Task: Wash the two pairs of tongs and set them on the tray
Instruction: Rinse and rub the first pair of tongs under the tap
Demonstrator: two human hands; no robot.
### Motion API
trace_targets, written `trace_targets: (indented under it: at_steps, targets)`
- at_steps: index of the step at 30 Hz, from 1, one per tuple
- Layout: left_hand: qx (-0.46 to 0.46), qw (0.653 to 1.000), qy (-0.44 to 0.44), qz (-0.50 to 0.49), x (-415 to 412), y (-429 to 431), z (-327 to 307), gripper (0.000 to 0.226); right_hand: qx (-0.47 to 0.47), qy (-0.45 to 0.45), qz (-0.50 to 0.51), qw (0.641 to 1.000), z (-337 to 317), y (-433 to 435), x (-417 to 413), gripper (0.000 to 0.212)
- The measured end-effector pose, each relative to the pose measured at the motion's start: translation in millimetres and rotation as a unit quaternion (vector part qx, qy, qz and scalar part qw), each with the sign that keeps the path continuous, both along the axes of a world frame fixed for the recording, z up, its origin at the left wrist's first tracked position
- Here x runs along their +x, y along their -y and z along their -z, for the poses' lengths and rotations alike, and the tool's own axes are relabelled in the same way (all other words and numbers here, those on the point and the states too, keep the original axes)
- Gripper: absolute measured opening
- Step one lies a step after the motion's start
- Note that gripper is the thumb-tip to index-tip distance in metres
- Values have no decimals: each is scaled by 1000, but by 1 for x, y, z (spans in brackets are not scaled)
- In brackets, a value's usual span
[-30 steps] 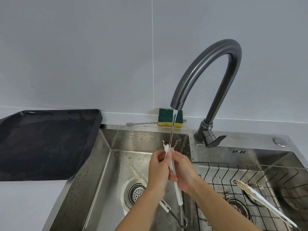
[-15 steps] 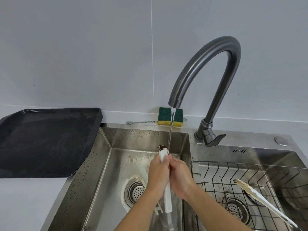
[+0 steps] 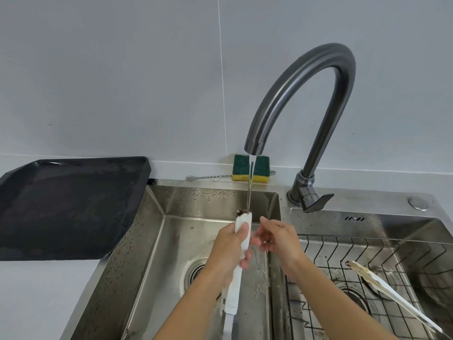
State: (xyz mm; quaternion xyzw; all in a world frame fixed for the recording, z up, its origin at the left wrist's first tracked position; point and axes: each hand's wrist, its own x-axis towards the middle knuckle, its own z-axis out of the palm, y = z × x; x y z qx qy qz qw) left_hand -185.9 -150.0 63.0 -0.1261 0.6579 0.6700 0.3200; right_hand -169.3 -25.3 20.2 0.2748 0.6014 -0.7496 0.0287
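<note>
Steel sink [image 3: 210, 200], tongs [image 3: 242, 219] under tap [image 3: 294, 94]

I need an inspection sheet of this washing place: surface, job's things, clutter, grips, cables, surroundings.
Surface: steel double sink, wet and speckled; pale counter at left.
Job's things: white tongs under running water, brown dirt on tip; second tongs, stained, on the wire rack in the right basin; black tray on the counter.
Clutter: sponge and thin metal tool behind the sink.
Grips: left hand holds the white tongs; right hand open beside them.
Cables: nothing seen.
Surroundings: dark faucet, grey wall.
</note>
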Motion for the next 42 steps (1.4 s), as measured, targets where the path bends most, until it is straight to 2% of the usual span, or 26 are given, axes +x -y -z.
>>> trace_targets:
  at_steps: [5, 10, 19, 26, 30, 33, 35, 39, 42]
  targets:
    - [112, 984, 129, 43, 3, 1, -7, 19, -15, 5, 33, 999, 4, 0, -5, 21]
    - [108, 973, 193, 63, -10, 11, -6, 23, -28, 1, 36, 999, 8, -1, -8, 14]
    - [14, 991, 110, 78, -13, 6, 1, 10, -71, -10, 33, 997, 8, -2, -8, 15]
    - [-30, 996, 35, 79, -17, -3, 8, 6, -78, -13, -7, 997, 8, -2, -8, 9]
    - [-83, 993, -13, 78, -19, -6, 7, 20, -75, -15, -7, 997, 10, -2, -6, 11]
    - [-160, 978, -114, 65, -21, -6, 18, 44, -86, -15, 2, 996, 12, -1, -3, 11]
    - [-197, 967, -149, 66, -20, -4, 22, 51, -89, -15, 0, 996, 13, 1, -3, 11]
    - [-138, 985, -70, 80, -15, -3, 13, 45, -102, -29, -25, 994, 15, 7, -1, 11]
    - [-85, 991, -40, 93, -17, -3, 13, 31, -115, -43, -40, 992, 14, 10, -1, 15]
